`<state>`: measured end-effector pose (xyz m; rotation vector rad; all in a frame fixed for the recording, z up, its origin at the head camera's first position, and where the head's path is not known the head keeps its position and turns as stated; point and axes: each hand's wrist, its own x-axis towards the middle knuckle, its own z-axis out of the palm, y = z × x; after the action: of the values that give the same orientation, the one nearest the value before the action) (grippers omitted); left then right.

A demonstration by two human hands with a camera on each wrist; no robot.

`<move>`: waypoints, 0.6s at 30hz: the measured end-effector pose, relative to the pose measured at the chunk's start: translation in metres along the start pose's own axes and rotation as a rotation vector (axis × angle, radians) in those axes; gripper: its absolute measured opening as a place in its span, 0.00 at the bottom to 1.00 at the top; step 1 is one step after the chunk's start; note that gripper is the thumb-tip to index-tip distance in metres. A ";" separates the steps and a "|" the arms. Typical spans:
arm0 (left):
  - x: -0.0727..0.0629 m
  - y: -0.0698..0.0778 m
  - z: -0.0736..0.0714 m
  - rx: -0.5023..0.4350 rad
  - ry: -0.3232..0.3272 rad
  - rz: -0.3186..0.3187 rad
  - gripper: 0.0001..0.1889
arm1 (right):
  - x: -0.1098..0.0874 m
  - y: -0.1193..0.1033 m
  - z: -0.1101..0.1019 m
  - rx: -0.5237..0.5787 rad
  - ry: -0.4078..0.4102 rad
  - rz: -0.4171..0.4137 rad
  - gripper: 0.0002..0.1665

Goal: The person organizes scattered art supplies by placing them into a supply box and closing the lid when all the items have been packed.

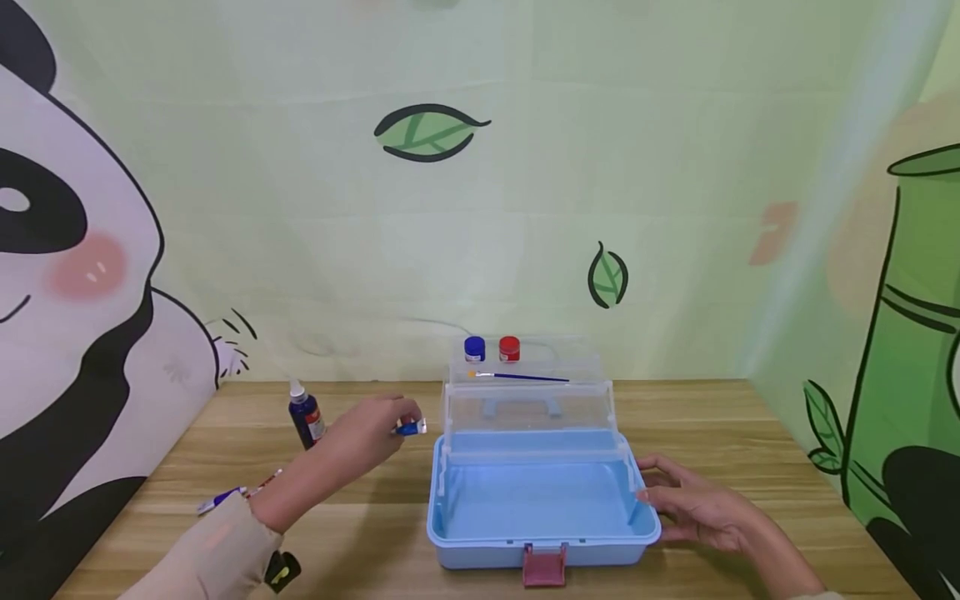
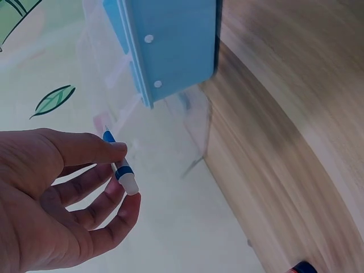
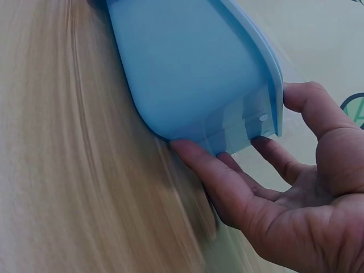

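Note:
My left hand (image 1: 367, 429) pinches a small blue-and-white paint tube (image 2: 122, 169) between thumb and fingers, left of the storage box. The light blue plastic storage box (image 1: 543, 554) sits with its clear lid raised at the back, and its blue bottom shows bare. My right hand (image 1: 701, 504) grips the box's right side. In the right wrist view, the thumb is at the rim (image 3: 276, 85) while the other fingers lie against the outer wall. A blue paint jar (image 1: 475, 350), a red paint jar (image 1: 509, 350) and a paintbrush (image 1: 525, 377) rest on the box's clear upper part.
A dark blue bottle with a white nozzle (image 1: 297, 392) stands at left, partly behind my left forearm. More slim tubes (image 1: 221, 500) lie near my left sleeve. A pink latch (image 1: 544, 567) hangs at the box's front. A painted cloth backdrop (image 1: 525, 208) rises behind the wooden table (image 1: 720, 425).

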<state>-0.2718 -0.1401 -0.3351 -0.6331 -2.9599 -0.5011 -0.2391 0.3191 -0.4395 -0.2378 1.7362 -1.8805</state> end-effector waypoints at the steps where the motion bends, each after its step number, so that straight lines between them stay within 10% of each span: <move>1: 0.001 0.001 -0.001 -0.001 0.002 0.005 0.13 | 0.000 0.000 0.000 0.001 -0.001 -0.002 0.28; 18: 0.015 0.024 -0.006 0.034 0.033 0.084 0.15 | -0.001 0.001 0.002 -0.007 0.014 -0.006 0.32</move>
<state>-0.2758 -0.1160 -0.3200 -0.7352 -2.8899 -0.4482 -0.2367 0.3180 -0.4399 -0.2341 1.7535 -1.8850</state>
